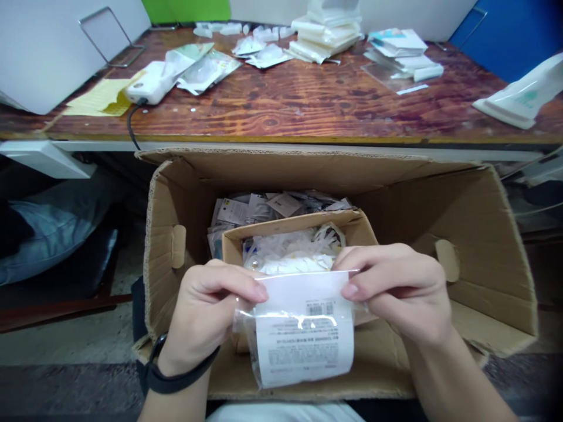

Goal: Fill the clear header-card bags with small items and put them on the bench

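We found the grip closed in a pinch: thumb and fingers of the left hand (206,310) and right hand (396,290) held the top corners of a clear plastic packet (303,346) (its printed label faced up), which hung between them. Below lay a small cardboard box (232,249) of white packets (290,258), inside a larger open carton (461,223).

Varnished wooden table (281,111) as landmark: white partition panel (57,53) behind its left end, green panel (185,10) behind its middle, blue panel (497,35) behind its right end, grey concrete floor (65,346) below its near edge
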### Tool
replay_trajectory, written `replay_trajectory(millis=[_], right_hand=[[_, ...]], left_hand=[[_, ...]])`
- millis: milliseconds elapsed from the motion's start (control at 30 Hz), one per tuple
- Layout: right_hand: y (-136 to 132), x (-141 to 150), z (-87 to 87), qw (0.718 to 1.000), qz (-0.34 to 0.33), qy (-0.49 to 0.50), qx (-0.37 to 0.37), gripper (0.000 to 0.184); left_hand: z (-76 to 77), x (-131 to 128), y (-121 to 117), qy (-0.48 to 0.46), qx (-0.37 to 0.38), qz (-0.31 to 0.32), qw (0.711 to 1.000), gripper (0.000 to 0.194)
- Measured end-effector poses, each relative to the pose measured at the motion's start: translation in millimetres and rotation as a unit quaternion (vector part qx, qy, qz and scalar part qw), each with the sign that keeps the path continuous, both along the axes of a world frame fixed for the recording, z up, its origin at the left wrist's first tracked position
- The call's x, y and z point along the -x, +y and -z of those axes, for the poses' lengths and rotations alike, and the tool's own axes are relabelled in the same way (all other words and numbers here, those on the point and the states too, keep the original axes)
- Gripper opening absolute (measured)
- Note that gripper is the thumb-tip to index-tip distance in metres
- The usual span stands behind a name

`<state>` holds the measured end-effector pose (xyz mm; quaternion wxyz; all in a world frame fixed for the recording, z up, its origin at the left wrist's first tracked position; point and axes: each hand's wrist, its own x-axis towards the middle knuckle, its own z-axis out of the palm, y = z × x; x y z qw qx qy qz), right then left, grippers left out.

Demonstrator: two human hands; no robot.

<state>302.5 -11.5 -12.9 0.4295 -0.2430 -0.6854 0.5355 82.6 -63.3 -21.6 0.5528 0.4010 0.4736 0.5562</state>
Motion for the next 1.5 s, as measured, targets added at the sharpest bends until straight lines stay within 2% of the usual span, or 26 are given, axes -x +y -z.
replay_trajectory(millis=[167,400,533,633,700,867,1000,1100,1300,1500], right_hand=[[0,2,-1.2,1.0,0.006,0.004,0.006,0.043],[0,3,0.7,1.0,0.004,0.018,0.003,0.042],[1,3,-0.2,0.999,0.003,0.038,-0.002,0.032],[2,2,-0.4,0.998,-0.016,0.053,0.021,0.021],[2,2,0.3,0.997,-0.02,0.056,0.038,0.022],[1,8,3.1,0.998,0.05,0.001,0.043,0.01],[0,13,5.0,0.994,0.081,-0.034,0.063,0.012],[1,15,6.0,0.992,0.097,-0.038,0.069,0.012],[2,13,5.5,0.986,0.088,-0.012,0.139,0.01],[6,12,8.9,0.968,0.042,0.045,0.242,0.013]], left_hand=[[-1.3,1,-4,0.009,-0.028,0.017,0.999,0.014],[-10.4,-4,-1,-0.003,-0.045,-0.004,0.999,0.016],[-12.8,1,-1,0.015,-0.07,0.012,0.997,0.018],[-13.4,4,-3,0.005,-0.045,0.026,0.999,0.015],[-12.3,4,-5,0.01,-0.023,0.004,1.0,0.017],[-2.1,-4,-6,0.069,-0.06,-0.026,0.995,0.002],[3.8,-10,-3,0.12,-0.063,-0.036,0.99,0.015],[5.6,-12,-2,0.136,-0.044,-0.047,0.989,0.015],[9.6,-8,-1,0.07,-0.019,-0.038,0.997,0.012],[3.7,-12,0,-0.041,0.012,-0.039,0.998,0.013]])
